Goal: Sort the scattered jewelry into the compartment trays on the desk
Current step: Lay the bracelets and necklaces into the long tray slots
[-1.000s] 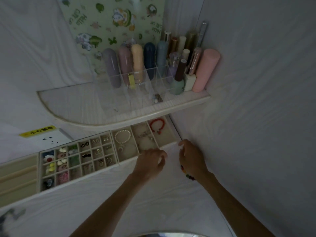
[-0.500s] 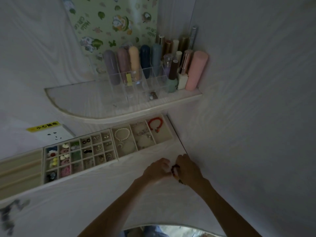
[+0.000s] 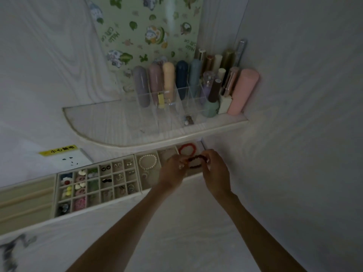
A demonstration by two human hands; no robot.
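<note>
Head view, looking down on a pale wood-grain desk (image 3: 176, 232). Left hand (image 3: 172, 169) and right hand (image 3: 216, 171) both raised near the centre, fingers curled, pinching a dark red beaded bracelet (image 3: 196, 160) stretched between them, one end in each. Held just over the right-hand cells of the beige three-cell tray (image 3: 149, 185) at 12 o'clock from the hands (touching the tray or hovering: cannot tell). Bright red cord bracelet (image 3: 187, 149) lying in the far right cell, at 12 o'clock of the held one. White pearl bracelet (image 3: 147, 161) in the left cell, at 9 o'clock of the left hand. Further toward 9 o'clock, touching that tray, a beige many-celled grid tray (image 3: 98, 185) with earrings and small coloured charms. At 12 o'clock above, a curved white shelf (image 3: 137, 143) bearing a clear acrylic organiser (image 3: 172, 107) with pastel tubes and bottles.
</note>
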